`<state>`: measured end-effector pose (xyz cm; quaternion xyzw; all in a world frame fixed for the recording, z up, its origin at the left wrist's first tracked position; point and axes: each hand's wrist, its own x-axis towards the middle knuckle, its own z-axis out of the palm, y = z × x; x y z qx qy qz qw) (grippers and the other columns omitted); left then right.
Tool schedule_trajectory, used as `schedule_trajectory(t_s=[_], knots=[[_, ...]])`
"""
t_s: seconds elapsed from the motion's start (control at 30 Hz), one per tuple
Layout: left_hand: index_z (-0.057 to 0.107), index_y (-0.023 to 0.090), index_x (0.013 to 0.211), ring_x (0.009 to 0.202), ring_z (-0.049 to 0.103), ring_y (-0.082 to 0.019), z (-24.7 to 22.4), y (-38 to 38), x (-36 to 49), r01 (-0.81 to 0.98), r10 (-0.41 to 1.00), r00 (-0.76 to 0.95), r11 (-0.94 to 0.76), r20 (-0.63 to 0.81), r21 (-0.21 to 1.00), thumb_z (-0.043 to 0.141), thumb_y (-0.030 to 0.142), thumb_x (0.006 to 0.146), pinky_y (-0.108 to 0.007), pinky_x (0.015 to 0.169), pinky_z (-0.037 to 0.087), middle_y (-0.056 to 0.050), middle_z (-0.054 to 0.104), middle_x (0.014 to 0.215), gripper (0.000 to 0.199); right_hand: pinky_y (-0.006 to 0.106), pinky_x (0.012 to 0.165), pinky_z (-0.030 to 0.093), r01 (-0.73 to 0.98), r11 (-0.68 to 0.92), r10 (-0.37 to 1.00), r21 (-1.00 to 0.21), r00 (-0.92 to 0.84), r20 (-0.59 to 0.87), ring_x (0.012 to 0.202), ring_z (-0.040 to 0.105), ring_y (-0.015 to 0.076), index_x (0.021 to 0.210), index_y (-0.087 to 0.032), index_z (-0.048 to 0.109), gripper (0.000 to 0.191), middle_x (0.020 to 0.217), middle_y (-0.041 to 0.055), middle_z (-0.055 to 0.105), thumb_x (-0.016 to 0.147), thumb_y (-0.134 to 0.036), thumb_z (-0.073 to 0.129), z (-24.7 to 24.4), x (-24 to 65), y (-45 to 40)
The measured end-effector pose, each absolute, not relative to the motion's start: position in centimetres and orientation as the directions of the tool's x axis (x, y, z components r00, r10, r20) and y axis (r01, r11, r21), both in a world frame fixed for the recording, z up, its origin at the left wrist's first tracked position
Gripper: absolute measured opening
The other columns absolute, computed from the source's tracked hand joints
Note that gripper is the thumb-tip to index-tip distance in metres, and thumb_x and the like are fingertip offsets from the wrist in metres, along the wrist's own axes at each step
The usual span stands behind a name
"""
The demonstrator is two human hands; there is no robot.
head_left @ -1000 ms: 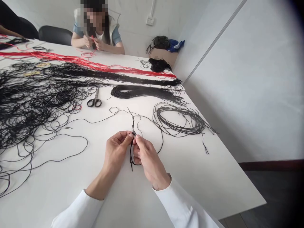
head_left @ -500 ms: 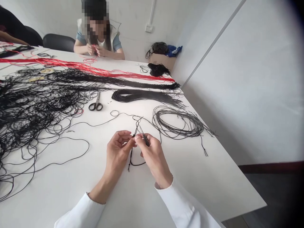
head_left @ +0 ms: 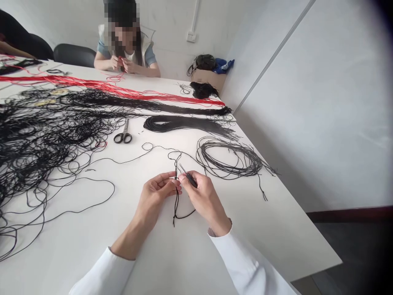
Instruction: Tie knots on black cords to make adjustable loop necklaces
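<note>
Head view: the left grip point(head_left: 157, 194) is nearly closed, thumb and fingertips pinching a thin black cord point(head_left: 176, 197) at a small knotted section. The right grip point(head_left: 204, 197) sits just beside it, its fingers closed around a slim metal-tipped tool point(head_left: 190, 180) whose tip points up and away, near the pinched cord. From the pinch, one length of cord hangs toward the person and curves off beneath the right grip, while another rises ahead into a small open loop.

The cord looks light, soft and limp, with little stiffness to hold a shape, and it will probably slide or snag easily. It seems best held close to the knot, between fingertips, with the loose lengths left free.

Ahead and to the right of the grips lies a loose coil of black cord point(head_left: 229, 160) on the white desk point(head_left: 276, 233). Farther ahead are a tight black bundle point(head_left: 184, 124) and steel scissors point(head_left: 123, 137). To the left spreads a tangled mass of black cords point(head_left: 39, 139). Beyond them run long red cords point(head_left: 107, 87), and across the desk a co-worker's hands point(head_left: 123, 64) work a red strand.
</note>
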<state>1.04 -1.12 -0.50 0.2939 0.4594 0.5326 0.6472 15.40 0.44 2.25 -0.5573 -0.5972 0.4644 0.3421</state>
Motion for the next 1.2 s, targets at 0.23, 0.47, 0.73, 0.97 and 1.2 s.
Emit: schedule_trajectory(t_s=[0.23, 0.47, 0.73, 0.97, 1.2], knots=[[0.073, 0.015, 0.08, 0.077, 0.063, -0.016, -0.2, -1.0, 1.0, -0.4, 0.951, 0.059, 0.3, -0.303, 0.866, 0.087, 0.037, 0.069, -0.031, 0.077, 0.056, -0.005, 0.07, 0.082, 0.028, 0.027, 0.056, 0.036, 0.434, -0.034, 0.981, -0.9, -0.156, -0.113, 0.056, 0.043, 0.0128, 0.08, -0.019, 0.06, 0.035, 0.065, -0.0019, 0.054, 0.092, -0.051, 0.053, 2.4, 15.9, 0.8], [0.075, 0.017, 0.08, 0.074, 0.061, -0.013, -0.6, -1.0, 1.0, -0.38, 0.95, -0.111, 0.231, -0.292, 0.896, 0.087, 0.035, 0.071, -0.026, 0.077, 0.053, -0.001, 0.068, 0.073, 0.024, 0.023, 0.046, 0.028, 0.141, -0.375, 0.92, -0.916, -0.066, -0.386, 0.053, 0.028, 0.0099, 0.09, -0.022, 0.055, 0.046, 0.063, -0.0074, 0.029, 0.092, -0.067, 0.047, 3.0, 15.6, -2.0], [0.076, 0.015, 0.085, 0.072, 0.067, -0.017, -0.2, -1.4, 1.4, -0.326, 0.939, -0.198, 0.209, -0.283, 0.922, 0.087, 0.038, 0.069, -0.034, 0.083, 0.056, -0.003, 0.073, 0.072, 0.03, 0.021, 0.045, 0.026, 0.003, -0.538, 0.835, -0.843, -0.14, -0.533, 0.052, 0.023, 0.0086, 0.089, -0.022, 0.051, 0.046, 0.063, -0.0078, 0.028, 0.096, -0.066, 0.038, 1.9, 14.3, -3.4], [0.077, 0.016, 0.085, 0.073, 0.07, -0.02, -0.3, -1.6, 1.7, -0.176, 0.96, -0.181, 0.184, -0.216, 0.967, 0.082, 0.038, 0.074, -0.031, 0.076, 0.054, -0.004, 0.074, 0.07, 0.024, 0.022, 0.045, 0.032, 0.079, -0.505, 0.851, -0.859, -0.117, -0.511, 0.052, 0.031, 0.0092, 0.093, -0.021, 0.055, 0.055, 0.062, -0.0066, 0.032, 0.093, -0.073, 0.038, 2.3, 14.0, -2.5], [0.076, 0.016, 0.085, 0.071, 0.068, -0.019, -0.7, -1.6, 1.7, -0.153, 0.968, -0.153, 0.178, -0.201, 0.972, 0.078, 0.038, 0.078, -0.03, 0.072, 0.053, -0.003, 0.073, 0.071, 0.023, 0.021, 0.046, 0.033, 0.094, -0.517, 0.846, -0.851, -0.092, -0.524, 0.053, 0.033, 0.01, 0.095, -0.02, 0.055, 0.055, 0.062, -0.006, 0.035, 0.092, -0.073, 0.039, 2.3, 13.7, -2.3]])
